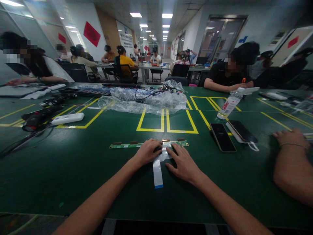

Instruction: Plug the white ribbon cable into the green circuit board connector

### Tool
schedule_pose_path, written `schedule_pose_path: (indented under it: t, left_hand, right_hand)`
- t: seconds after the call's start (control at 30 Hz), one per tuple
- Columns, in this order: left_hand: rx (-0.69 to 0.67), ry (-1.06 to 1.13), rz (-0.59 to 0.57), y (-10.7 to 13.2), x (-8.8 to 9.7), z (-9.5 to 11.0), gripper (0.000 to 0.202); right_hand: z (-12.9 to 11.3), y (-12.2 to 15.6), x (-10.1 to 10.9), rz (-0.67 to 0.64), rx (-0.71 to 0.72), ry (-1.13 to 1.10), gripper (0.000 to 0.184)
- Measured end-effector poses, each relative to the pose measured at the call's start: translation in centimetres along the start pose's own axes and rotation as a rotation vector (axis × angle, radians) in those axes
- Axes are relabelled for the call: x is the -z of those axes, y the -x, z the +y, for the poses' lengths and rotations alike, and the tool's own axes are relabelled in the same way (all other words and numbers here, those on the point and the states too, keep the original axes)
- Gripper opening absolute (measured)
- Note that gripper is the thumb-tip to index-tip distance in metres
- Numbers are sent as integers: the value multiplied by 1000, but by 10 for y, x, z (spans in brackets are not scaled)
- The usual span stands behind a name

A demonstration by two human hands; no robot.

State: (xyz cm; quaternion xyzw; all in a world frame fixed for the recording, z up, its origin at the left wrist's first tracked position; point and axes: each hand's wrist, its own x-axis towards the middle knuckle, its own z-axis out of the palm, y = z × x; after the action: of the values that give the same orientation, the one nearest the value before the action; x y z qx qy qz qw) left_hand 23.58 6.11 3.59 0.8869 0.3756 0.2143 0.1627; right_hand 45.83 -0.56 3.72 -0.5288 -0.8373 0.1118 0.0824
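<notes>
A long, narrow green circuit board (126, 146) lies crosswise on the table in front of me. From its middle a white flat ribbon cable (157, 173) folds and runs toward me, ending in a blue tip. My left hand (148, 152) rests over the board with bent fingers, its thumb and index finger closed at the left edge of the cable by the connector. On the other side, my right hand (184, 161) has its fingers spread, the fingertips touching the cable and board near the connector. The fingertips partly hide that joint.
Crumpled clear plastic wrap (146, 98) with black cables lies beyond the yellow tape marks. Two phones, one dark (223, 137), and a bottle (230, 103) stand to the right. Another person's arm (290, 160) rests at the right edge. A white device (67, 118) lies left.
</notes>
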Motion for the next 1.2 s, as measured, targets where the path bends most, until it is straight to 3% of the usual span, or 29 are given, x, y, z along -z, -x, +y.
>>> schedule_pose_path:
  t: [1.2]
  left_hand:
    - [-16, 10, 19, -1, -4, -3, 13]
  right_hand:
    - [-7, -2, -1, 28, -23, 82, 62]
